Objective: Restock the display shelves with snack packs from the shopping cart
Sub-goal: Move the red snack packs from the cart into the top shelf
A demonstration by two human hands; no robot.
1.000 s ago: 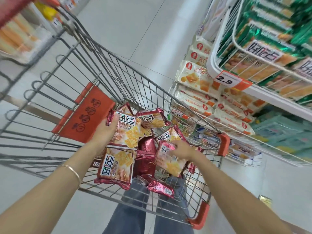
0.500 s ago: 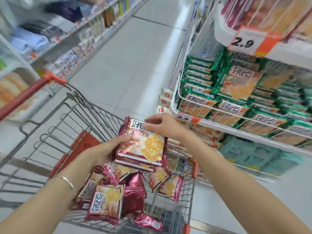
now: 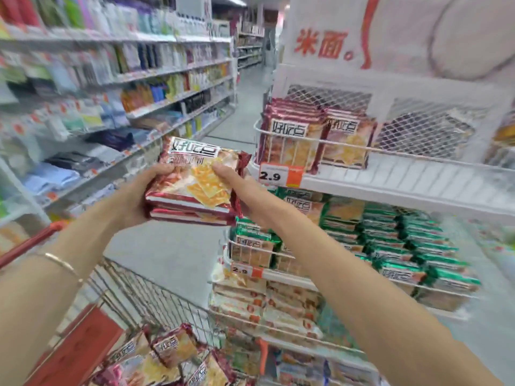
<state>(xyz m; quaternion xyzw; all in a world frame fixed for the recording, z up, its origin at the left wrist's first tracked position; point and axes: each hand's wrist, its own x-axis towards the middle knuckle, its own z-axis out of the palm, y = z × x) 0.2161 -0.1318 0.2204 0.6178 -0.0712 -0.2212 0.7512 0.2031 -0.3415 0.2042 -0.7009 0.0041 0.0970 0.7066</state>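
Top shelf [image 3: 404, 188] has two rows of upright red packs [image 3: 289, 135], cart [image 3: 156, 299] sits low and left of it, and just left of that shelf, arms out, left hand [image 3: 139, 196] and right hand [image 3: 241, 192] have fingers curled round a stack of packs [image 3: 195, 185] (two, maybe three), logo end up and away.

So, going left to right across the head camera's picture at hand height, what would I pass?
Blurred aisle shelves → left hand → held stack of red snack packs → right hand → 2.9 price tag → red snack packs on the display shelf → white mesh panel.
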